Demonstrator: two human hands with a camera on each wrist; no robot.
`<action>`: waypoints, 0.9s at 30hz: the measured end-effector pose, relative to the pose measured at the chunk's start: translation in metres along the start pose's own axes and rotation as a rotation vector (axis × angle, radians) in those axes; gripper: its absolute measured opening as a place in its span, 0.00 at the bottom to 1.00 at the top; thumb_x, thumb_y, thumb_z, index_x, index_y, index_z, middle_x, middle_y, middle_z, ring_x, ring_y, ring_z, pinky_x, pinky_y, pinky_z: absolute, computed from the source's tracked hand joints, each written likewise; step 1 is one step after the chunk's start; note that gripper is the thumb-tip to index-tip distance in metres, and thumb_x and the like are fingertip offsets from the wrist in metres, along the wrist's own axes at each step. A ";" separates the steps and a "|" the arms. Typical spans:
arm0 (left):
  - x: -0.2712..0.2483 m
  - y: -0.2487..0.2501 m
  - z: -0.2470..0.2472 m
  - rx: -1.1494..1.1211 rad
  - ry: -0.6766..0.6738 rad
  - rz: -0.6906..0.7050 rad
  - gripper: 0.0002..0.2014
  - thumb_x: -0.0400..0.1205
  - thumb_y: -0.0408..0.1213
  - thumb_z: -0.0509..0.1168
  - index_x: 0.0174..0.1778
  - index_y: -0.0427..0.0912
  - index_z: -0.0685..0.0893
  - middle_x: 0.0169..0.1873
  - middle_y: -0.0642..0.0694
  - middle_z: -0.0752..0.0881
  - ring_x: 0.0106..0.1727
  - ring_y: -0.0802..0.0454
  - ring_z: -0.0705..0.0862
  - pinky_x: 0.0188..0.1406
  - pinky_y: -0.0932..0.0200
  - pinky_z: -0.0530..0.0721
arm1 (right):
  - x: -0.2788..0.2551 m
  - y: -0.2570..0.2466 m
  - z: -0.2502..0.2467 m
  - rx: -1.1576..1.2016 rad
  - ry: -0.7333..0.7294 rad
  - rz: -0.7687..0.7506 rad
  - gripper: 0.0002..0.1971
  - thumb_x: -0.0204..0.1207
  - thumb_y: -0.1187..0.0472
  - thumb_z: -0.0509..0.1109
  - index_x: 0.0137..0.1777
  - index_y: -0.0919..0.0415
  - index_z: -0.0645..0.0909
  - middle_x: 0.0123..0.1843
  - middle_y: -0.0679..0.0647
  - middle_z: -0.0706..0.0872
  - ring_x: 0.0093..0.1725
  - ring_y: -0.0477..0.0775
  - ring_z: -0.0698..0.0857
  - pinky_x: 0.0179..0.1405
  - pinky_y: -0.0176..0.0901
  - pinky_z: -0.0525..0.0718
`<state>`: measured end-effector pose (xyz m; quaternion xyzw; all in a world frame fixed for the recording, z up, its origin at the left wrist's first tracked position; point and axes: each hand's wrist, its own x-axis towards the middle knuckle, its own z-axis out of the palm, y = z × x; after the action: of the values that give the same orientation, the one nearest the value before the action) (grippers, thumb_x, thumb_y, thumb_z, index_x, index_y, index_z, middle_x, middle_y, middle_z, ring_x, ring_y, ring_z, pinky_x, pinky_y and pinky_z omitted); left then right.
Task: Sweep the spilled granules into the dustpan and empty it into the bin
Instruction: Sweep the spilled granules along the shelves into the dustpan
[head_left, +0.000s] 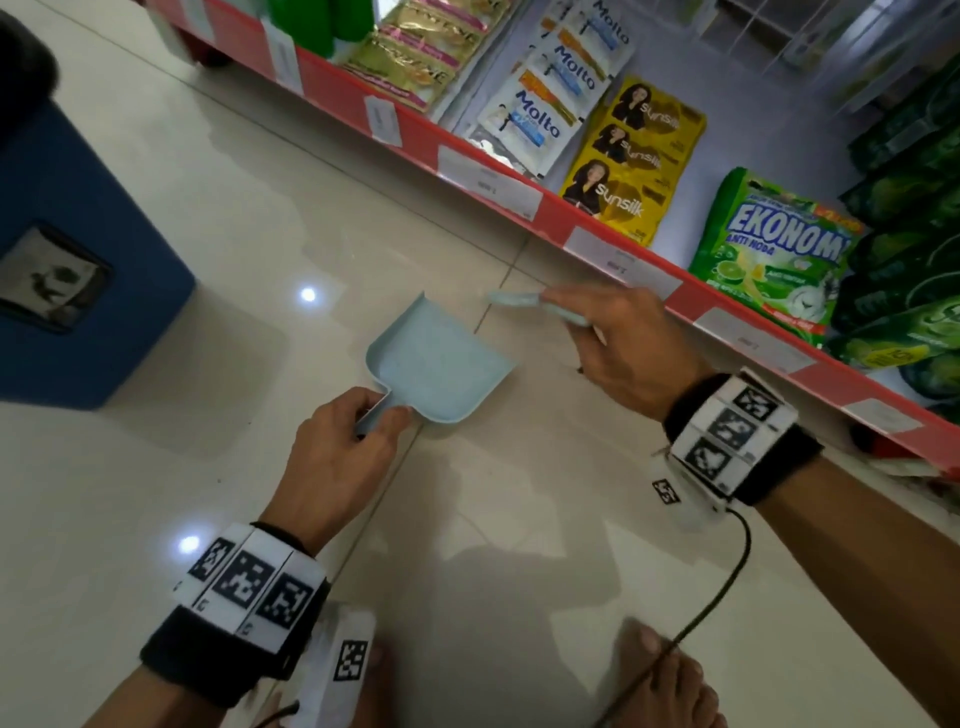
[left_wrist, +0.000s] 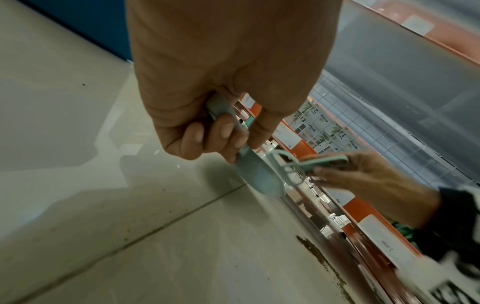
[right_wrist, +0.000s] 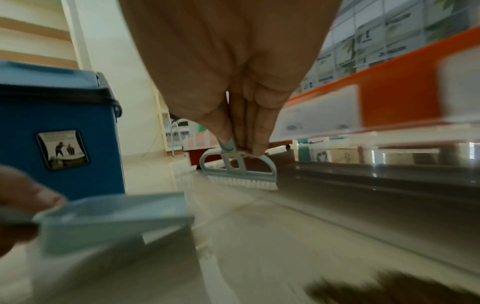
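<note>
- Glossy pale floor tiles (head_left: 249, 218) with thin grout lines run under everything; ceiling lights glare off them as bright spots.
- Much is blurred: both wrist views smear at the edges, and the shelf's price labels cannot be read.
- Dark granules (right_wrist: 389, 288) show only as a smeared patch near the bottom of the right wrist view, and in the left wrist view as a speckled strip on the floor along the shelf base; the head view does not show them.
- The blue bin (head_left: 78, 249) is cut off by the left edge in the head view, a boxy plastic body with a black rim and a square sticker on its side. It stands well apart from the hands.
- The left hand (head_left: 337, 457) has its fingers and thumb curled round the short handle of the dustpan (head_left: 436, 364), a smooth pale-blue plastic scoop with raised side walls and a flat open lip. Whether the lip touches the floor is hard to tell.
- The right hand (head_left: 628, 353) pinches the thin handle of a small brush (right_wrist: 239, 172), pale-blue plastic with an arched frame and short white bristles, held just beyond the dustpan's lip.
- A red-edged shelf (head_left: 519, 192) holds glossy sachets and green detergent bags, partly cropped at the right.
</note>
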<state>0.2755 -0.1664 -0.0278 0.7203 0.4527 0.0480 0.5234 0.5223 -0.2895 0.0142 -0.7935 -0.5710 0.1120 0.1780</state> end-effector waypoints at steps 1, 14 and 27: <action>0.000 -0.002 -0.001 0.006 0.003 -0.006 0.12 0.84 0.48 0.65 0.42 0.42 0.83 0.28 0.50 0.81 0.29 0.55 0.76 0.29 0.59 0.72 | 0.013 -0.006 -0.002 0.005 0.024 -0.005 0.17 0.79 0.73 0.62 0.63 0.62 0.85 0.53 0.59 0.90 0.48 0.56 0.87 0.51 0.48 0.85; 0.004 -0.014 -0.012 -0.013 0.032 -0.042 0.11 0.84 0.48 0.65 0.43 0.44 0.83 0.29 0.51 0.81 0.31 0.54 0.77 0.30 0.59 0.73 | 0.129 -0.045 0.039 -0.082 -0.167 0.029 0.22 0.83 0.68 0.61 0.73 0.49 0.79 0.68 0.55 0.85 0.64 0.53 0.85 0.56 0.33 0.71; 0.002 -0.019 0.009 0.026 0.013 0.009 0.18 0.83 0.50 0.65 0.41 0.36 0.82 0.25 0.51 0.76 0.23 0.64 0.73 0.23 0.73 0.71 | 0.091 -0.033 -0.028 -0.221 -0.180 -0.008 0.26 0.76 0.75 0.62 0.70 0.54 0.82 0.59 0.64 0.87 0.55 0.65 0.85 0.57 0.54 0.85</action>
<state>0.2698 -0.1701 -0.0480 0.7286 0.4536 0.0493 0.5109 0.5338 -0.1987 0.0549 -0.7927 -0.5967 0.1187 0.0381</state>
